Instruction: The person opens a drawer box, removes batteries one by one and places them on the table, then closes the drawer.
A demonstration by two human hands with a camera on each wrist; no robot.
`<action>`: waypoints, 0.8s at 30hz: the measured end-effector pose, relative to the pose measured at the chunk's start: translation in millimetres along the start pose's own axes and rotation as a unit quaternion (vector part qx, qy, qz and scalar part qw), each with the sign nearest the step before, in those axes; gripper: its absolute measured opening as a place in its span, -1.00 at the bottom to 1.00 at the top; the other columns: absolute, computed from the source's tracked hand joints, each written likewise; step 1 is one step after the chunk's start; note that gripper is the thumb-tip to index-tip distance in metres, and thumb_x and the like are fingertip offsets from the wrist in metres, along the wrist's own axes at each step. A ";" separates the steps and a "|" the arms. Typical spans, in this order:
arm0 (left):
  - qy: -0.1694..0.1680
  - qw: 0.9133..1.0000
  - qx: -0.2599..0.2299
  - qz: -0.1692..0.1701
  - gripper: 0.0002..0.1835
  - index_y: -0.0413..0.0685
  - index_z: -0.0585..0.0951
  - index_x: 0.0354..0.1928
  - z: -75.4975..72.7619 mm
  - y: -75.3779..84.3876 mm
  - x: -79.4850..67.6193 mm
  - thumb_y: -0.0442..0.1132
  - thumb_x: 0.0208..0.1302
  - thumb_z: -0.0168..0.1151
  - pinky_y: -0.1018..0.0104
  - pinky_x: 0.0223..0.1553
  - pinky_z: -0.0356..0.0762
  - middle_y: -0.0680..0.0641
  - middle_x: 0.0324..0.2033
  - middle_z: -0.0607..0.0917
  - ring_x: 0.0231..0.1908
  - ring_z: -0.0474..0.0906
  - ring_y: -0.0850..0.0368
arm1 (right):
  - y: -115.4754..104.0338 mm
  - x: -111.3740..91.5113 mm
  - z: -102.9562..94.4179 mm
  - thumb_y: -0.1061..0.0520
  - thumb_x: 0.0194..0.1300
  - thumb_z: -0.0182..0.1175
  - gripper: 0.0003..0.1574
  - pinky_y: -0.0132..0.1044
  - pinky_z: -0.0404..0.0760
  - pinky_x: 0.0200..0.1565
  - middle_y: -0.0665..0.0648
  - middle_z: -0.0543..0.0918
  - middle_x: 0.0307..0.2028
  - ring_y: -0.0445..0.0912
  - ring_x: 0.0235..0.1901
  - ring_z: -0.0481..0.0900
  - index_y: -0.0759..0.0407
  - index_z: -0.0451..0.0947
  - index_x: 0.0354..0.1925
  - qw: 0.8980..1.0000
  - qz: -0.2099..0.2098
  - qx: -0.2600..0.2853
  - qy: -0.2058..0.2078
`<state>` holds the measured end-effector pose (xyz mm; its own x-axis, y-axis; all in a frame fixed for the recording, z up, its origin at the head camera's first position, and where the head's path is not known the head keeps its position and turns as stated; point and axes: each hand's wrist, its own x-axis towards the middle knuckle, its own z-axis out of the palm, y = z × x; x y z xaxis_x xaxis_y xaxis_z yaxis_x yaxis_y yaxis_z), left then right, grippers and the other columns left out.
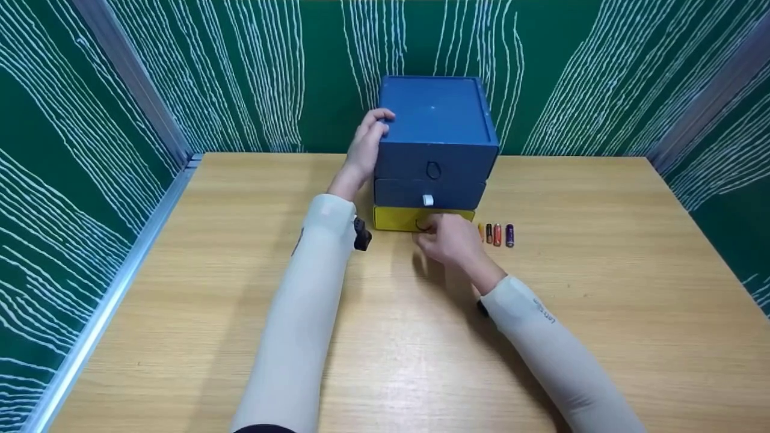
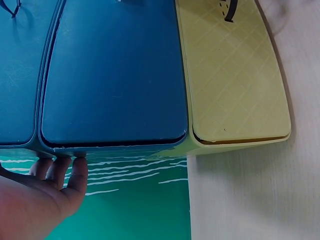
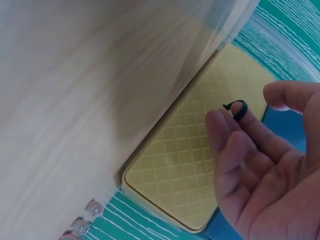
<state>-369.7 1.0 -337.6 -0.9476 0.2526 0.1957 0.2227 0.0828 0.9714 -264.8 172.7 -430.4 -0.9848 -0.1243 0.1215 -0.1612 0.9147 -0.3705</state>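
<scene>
A stack of three drawer boxes stands at the back of the table, two blue ones, the top (image 1: 432, 108) and the middle (image 2: 115, 75), over a yellow drawer (image 3: 170, 175). My left hand (image 1: 364, 147) rests against the stack's left side, its fingers at the upper edge; in the left wrist view that hand (image 2: 55, 190) touches the blue side. At the yellow front, my right hand (image 1: 451, 239) has a fingertip hooked through a black loop pull (image 3: 241, 109). The yellow drawer looks closed in the head view.
Several small batteries (image 1: 497, 235) stand in a row on the wooden table (image 1: 601, 288), right of the yellow drawer. The top blue drawer has a black loop (image 1: 433, 170), the middle one a white tab (image 1: 428, 200). Green walls (image 1: 559, 90) with white lines enclose the table.
</scene>
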 end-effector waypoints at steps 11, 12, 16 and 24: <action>0.001 1.000 0.002 -0.004 -0.73 0.29 0.35 -0.06 -0.8 0.8 -0.1 -0.13 0.25 -0.29 0.00 0.17 -0.01 0.15 0.20 0.18 0.19 0.06 0.11 | -2.6 0.2 0.0 -0.11 -0.02 0.14 -0.70 -0.24 0.44 -0.45 -0.04 0.64 -0.39 -0.13 -0.51 0.48 -0.03 0.60 -0.32 1.000 0.006 -0.001 -0.001; 0.000 1.000 0.002 -0.006 -0.73 0.30 0.34 -0.06 -0.9 1.5 -0.5 -0.13 0.26 -0.29 0.00 0.17 -0.01 0.15 0.21 0.17 0.19 0.06 0.11 | -2.7 0.2 -0.1 -0.12 -0.03 0.14 -0.69 -0.24 0.44 -0.44 -0.04 0.64 -0.38 -0.13 -0.50 0.49 -0.02 0.60 -0.31 1.000 0.007 -0.001 0.000; 0.000 1.000 0.009 -0.007 -0.71 0.22 0.35 -0.05 -0.7 9.6 -5.9 -0.17 0.25 -0.30 0.06 0.18 -0.01 0.14 0.19 0.21 0.18 0.07 0.14 | -2.1 0.2 0.6 -0.13 -0.02 0.14 -0.67 -0.22 0.47 -0.39 -0.04 0.65 -0.34 -0.14 -0.46 0.52 -0.03 0.60 -0.28 1.000 0.013 0.003 0.000; 0.003 1.000 0.016 0.004 -0.69 0.10 0.36 -0.03 0.4 15.2 -9.3 -0.22 0.24 -0.30 0.13 0.17 0.00 0.10 0.16 0.25 0.17 0.10 0.14 | -1.5 0.4 1.8 -0.09 0.04 0.14 -0.67 -0.19 0.48 -0.31 -0.01 0.65 -0.29 -0.13 -0.44 0.50 0.00 0.60 -0.24 0.999 0.027 0.018 -0.018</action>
<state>-357.4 0.3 -324.8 -0.9469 0.2481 0.2045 0.2376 0.1116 0.9649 -265.0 170.6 -431.4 -0.9936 -0.0895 0.0683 -0.1097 0.9062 -0.4084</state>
